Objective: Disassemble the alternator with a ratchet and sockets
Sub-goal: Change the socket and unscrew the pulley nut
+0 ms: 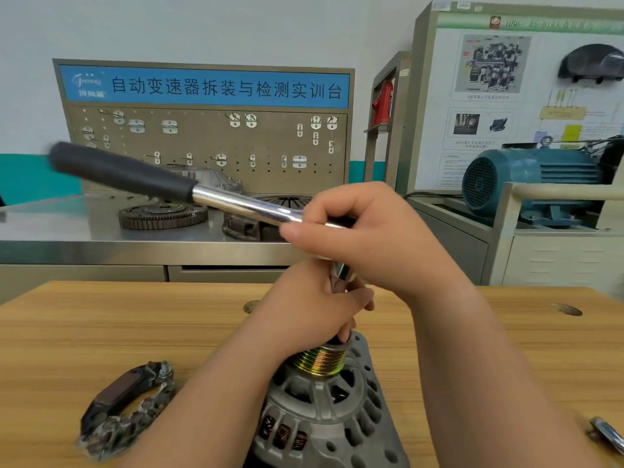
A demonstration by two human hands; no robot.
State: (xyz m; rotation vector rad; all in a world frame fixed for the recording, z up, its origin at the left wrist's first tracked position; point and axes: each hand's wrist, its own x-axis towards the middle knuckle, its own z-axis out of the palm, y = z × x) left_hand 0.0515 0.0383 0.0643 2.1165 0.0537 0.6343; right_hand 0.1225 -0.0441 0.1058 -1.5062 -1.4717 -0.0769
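Note:
A grey alternator (324, 410) stands on the wooden table (135, 325) with its gold ribbed pulley (319, 361) facing up. My left hand (314, 312) curls its fingers around the chrome socket (342, 273) just above the pulley. My right hand (364, 231) grips the head end of the ratchet (162, 182), directly over the socket. The ratchet's chrome shaft and black handle stick out up and to the left. The ratchet head is hidden under my right hand.
A removed rectifier part (125, 407) lies on the table at the lower left. A chrome tool (607, 434) shows at the right edge. Behind are a steel bench (67, 228) with a flywheel (162, 214), a pegboard (209, 146) and a blue motor (530, 184).

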